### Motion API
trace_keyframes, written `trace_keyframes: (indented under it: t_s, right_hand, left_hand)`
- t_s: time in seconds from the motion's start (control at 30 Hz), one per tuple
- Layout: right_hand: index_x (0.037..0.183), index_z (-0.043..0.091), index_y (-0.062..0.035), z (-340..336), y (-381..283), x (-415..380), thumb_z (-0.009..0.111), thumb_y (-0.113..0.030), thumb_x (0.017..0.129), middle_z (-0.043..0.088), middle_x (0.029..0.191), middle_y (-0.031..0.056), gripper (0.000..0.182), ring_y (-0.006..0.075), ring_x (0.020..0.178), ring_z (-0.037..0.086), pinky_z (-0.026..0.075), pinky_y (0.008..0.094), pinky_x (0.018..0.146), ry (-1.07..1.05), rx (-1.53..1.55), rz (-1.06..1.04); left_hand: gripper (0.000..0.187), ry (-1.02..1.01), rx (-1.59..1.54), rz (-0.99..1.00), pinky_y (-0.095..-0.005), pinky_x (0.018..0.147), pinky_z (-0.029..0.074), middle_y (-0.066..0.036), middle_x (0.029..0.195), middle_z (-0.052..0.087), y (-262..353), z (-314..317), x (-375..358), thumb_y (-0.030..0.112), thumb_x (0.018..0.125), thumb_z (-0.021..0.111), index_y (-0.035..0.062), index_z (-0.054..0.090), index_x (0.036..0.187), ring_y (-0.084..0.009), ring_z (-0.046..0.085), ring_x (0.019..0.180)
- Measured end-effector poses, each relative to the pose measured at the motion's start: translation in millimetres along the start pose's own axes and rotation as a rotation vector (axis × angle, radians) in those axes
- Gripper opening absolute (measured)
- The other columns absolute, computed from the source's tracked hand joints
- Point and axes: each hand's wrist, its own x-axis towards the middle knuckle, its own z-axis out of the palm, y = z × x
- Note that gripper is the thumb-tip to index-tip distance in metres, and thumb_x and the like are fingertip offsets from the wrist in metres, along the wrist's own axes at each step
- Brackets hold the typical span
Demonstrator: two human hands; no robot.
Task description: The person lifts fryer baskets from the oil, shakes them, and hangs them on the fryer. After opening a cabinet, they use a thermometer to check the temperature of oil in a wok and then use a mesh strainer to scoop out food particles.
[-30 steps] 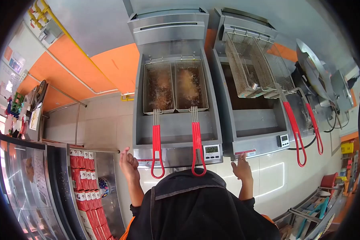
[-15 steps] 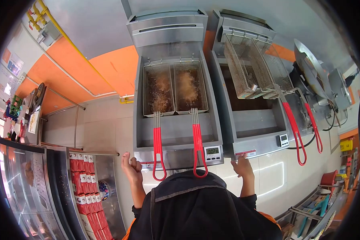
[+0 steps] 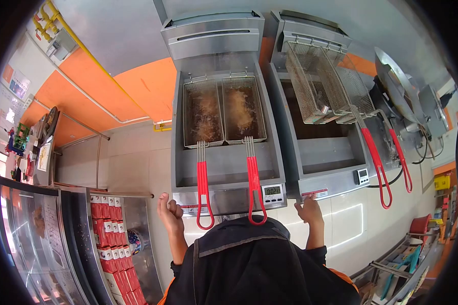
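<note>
Two rectangular wire-mesh baskets [image 3: 221, 109] are sunk in bubbling brown oil [image 3: 244, 129] ahead of and between the left hand [image 3: 171, 212] and the right hand [image 3: 309, 209]. The left hand is held half-curled and empty, just beside the grey steel fryer [image 3: 224, 170]; the right is loosely bent, apparently empty, and whether the second steel fryer [image 3: 336, 187] is touched cannot be told. Just left of the right hand, a pale digital timer [image 3: 273, 194] is mounted. Farther ahead of that hand, more red-handled wire baskets [image 3: 303, 84] are hung.

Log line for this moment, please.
left hand: empty; right hand: empty; left fryer: two baskets in bubbling oil; right fryer: baskets raised
</note>
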Motion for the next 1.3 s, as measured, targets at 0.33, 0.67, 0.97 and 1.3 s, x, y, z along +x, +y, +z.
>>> trace_keyframes:
  t_s: [0.33,0.67,0.97,1.3]
  right_hand:
    - [0.124,0.028,0.0222,4.1,1.3,4.0,0.057,-0.033,0.082,0.029,0.127,0.0429,0.076,0.0355,0.074,0.065,0.055,0.0345,0.066,0.029,-0.041,-0.024]
    - [0.12,0.031,0.0244,3.3,0.6,6.6,0.059,-0.032,0.08,0.029,0.123,0.047,0.075,0.0405,0.097,0.058,0.054,0.0345,0.071,0.034,-0.015,-0.034]
    - [0.116,0.039,0.0234,-2.3,-3.7,4.7,0.057,-0.038,0.08,0.035,0.122,0.0429,0.073,0.0421,0.118,0.042,0.039,0.0404,0.096,0.013,-0.022,-0.024]
    - [0.087,0.059,0.0042,-46.8,-37.7,-27.6,0.052,-0.031,0.086,0.062,0.085,0.0261,0.036,0.0419,0.08,0.061,0.048,0.0466,0.07,0.257,0.21,-0.023]
  left_hand:
    - [0.008,-0.032,0.027,0.031,-0.0233,0.037,0.011,0.006,0.05,0.021,-4.2,-0.5,2.6,0.018,0.083,0.049,0.0112,0.044,0.081,-0.0044,0.015,0.04]
    - [0.007,-0.053,0.023,0.056,-0.0228,0.037,0.013,0.005,0.05,0.022,-7.4,-2.9,5.0,0.016,0.082,0.046,0.01,0.044,0.079,-0.0048,0.016,0.04]
    - [0.006,-0.07,-0.003,0.056,-0.0225,0.037,0.014,0.005,0.05,0.023,-7.6,-3.2,3.9,0.015,0.083,0.045,0.0101,0.043,0.079,-0.0045,0.016,0.04]
    - [0.03,-0.199,0.55,-0.222,-0.0214,0.045,0.024,0.002,0.066,0.047,-12.8,-21.8,3.7,0.034,0.088,0.043,0.0073,0.056,0.09,-0.0055,0.03,0.048]
